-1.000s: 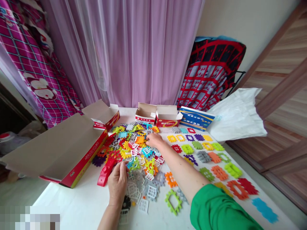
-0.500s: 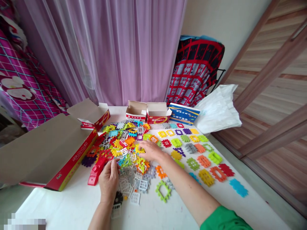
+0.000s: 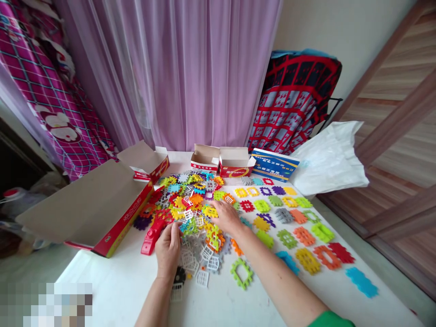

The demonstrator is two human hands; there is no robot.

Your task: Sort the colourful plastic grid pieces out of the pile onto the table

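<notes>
On the white worktop (image 3: 102,286), I have the right hand (image 3: 226,217) open on plastic tiles (image 3: 190,200), the left hand (image 3: 168,252) curled, grip unclear. Purple curtains (image 3: 177,68) hang behind.

Bright, even daylight, glowing softly through the far curtain (image 3: 177,72); only faint shadows, beneath the left hand (image 3: 167,250); mild glare across the white table (image 3: 102,290); wide-angle bowing toward the left and right edges; a pixelated patch (image 3: 44,305) at near left; no motion blur.
</notes>
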